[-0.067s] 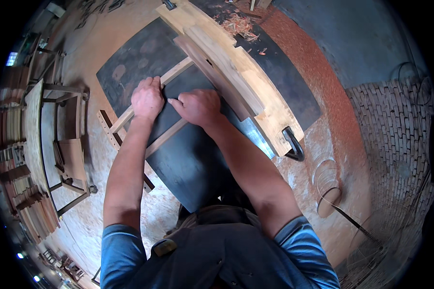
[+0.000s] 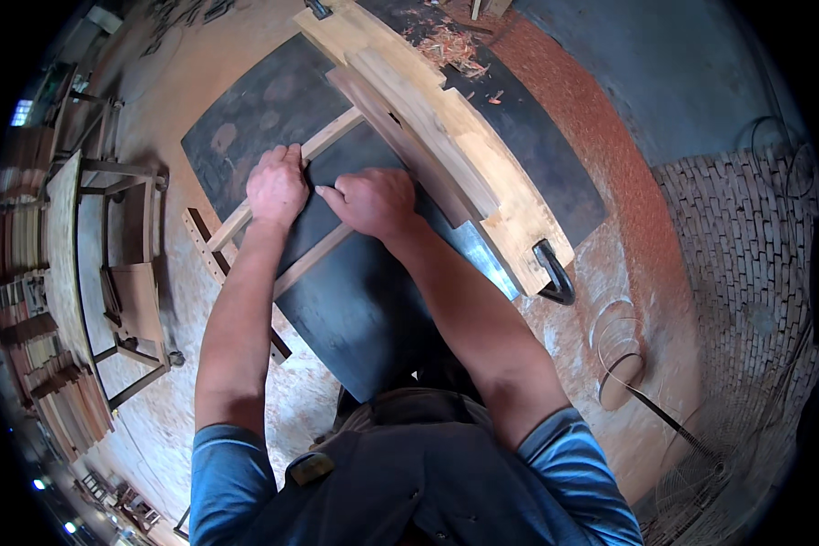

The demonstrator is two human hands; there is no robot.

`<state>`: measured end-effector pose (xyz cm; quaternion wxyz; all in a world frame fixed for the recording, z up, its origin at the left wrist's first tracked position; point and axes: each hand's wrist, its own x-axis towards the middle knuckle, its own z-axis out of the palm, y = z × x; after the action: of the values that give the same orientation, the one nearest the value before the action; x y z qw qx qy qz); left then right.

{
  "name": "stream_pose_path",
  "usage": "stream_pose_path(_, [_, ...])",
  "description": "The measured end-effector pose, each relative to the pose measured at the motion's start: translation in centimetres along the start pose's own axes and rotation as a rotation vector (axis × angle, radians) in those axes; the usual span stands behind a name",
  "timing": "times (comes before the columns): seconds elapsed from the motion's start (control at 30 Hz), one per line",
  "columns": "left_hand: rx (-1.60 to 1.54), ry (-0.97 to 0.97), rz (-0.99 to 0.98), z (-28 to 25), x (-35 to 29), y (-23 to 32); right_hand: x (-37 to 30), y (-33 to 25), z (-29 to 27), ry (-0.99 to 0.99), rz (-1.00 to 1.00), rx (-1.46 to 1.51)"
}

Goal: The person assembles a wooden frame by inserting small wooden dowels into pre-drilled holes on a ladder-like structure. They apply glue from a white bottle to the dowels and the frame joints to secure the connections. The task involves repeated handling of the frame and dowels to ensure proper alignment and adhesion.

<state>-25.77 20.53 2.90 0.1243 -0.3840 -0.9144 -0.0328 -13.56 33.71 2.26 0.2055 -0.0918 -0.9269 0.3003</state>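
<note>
A wooden frame lies across the dark tabletop [image 2: 337,332]. Its two pale rails run from a brown board at the right to a dark strip with holes [image 2: 207,246] past the table's left edge. My left hand [image 2: 278,188] is closed over the far rail [image 2: 332,134], fingers wrapped across its top. Closed over the near rail [image 2: 316,259] is my right hand [image 2: 375,202], its thumb pointing left; the palm hides that part of the rail. The brown board [image 2: 400,136] rests against a long pale wooden fence [image 2: 464,123].
Black clamps [image 2: 553,271] hold the fence at both ends. A shiny metal plate [image 2: 485,257] sits by its near end. Shavings [image 2: 450,50] lie beyond it. A wheeled rack [image 2: 68,246] and stacked boards stand left; a fan [image 2: 701,473] stands lower right, near a brick wall [image 2: 733,246].
</note>
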Motion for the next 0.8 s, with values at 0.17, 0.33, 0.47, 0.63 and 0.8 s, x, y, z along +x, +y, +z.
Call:
stream_pose_path(0.17, [-0.005, 0.007, 0.008, 0.4, 1.0, -1.0, 1.3, 0.1, 1.0, 0.139, -0.087, 0.004])
stream_pose_path(0.33, [0.003, 0.004, 0.006, 0.7, 2.0, -2.1, 2.5, 0.0, 1.7, 0.106, -0.074, -0.029])
stream_pose_path(0.47, [-0.005, 0.025, 0.010, 1.3, 2.8, -3.0, 3.7, -0.2, 1.5, -0.012, -0.022, -0.047])
stream_pose_path(0.63, [0.000, -0.006, -0.009, 1.1, 3.8, -3.8, 5.1, -0.4, 1.9, -0.082, 0.003, -0.045])
stream_pose_path(0.8, [0.016, -0.042, -0.020, 1.4, 4.9, -4.7, 6.3, -0.1, 2.9, -0.085, 0.004, -0.045])
